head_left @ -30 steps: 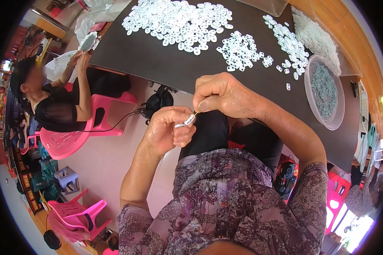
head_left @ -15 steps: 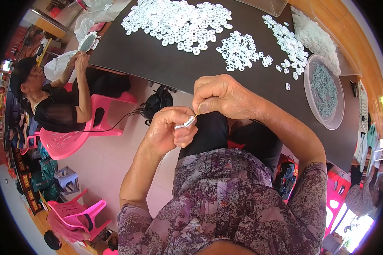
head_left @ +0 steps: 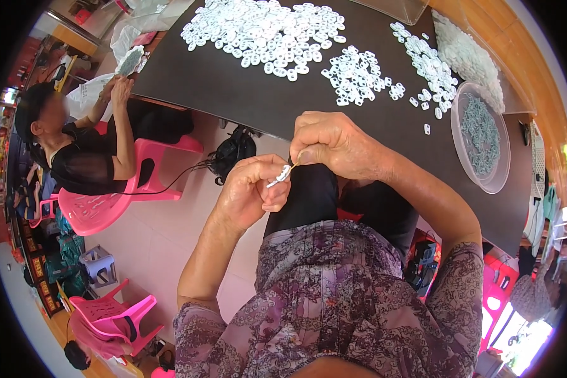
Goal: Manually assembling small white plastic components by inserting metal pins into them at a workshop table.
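Observation:
Over my lap, at the table's near edge, my left hand is closed on a small white plastic piece held at the fingertips. My right hand is just to its right, thumb and forefinger pinched on a thin yellowish strand. The strand reaches the upper end of the white piece; whether it passes through cannot be made out. Most of the strand is hidden inside the right fingers. On the dark table beyond lie a large heap of white oval pieces and a smaller heap.
At the right, more white pieces lie near a bulky bag of pale parts. A clear round tub holds grey-green small parts. Another person sits at the left on a pink chair; a black bag is beneath the table.
The white piece has turned more upright in my left fingers. My right hand has shifted slightly right, and a bit more of the yellowish strand shows between the hands.

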Motion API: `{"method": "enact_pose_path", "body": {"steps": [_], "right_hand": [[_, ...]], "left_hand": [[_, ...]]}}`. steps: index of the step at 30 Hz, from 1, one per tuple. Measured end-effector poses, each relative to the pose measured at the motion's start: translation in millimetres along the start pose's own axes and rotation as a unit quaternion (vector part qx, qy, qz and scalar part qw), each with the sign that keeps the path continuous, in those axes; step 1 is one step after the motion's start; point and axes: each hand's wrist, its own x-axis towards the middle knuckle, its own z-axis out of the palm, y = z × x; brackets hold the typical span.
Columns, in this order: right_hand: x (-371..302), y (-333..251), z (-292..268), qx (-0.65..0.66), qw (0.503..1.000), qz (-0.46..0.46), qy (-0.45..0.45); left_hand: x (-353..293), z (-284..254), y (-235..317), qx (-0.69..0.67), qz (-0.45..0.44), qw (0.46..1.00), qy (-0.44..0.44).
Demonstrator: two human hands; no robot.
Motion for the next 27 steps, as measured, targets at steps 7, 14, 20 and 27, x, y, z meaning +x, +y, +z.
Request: {"method": "enact_pose_path", "body": {"steps": [7,14,20,27], "right_hand": [[2.9,-2.1,0.8,0.041,0.999,-0.006,-0.02],[6.7,-6.5,-1.8,-0.042,0.996,-0.079,-0.018],[4.6,-3.0,0.2,-0.092,0.992,-0.088,0.002],[3.9,-5.2,3.5,-0.122,0.989,-0.08,0.012]], "left_hand": [[1.4,-9.0,-1.5,-0.023,-0.019,0.997,-0.065],[-0.2,-6.7,2.0,-0.01,-0.043,0.997,-0.061],[0.1,-7.3,5.4,0.006,-0.023,0.999,-0.029],[-0.9,-6.1,4.0,-0.021,-0.021,1.0,0.002]]}}
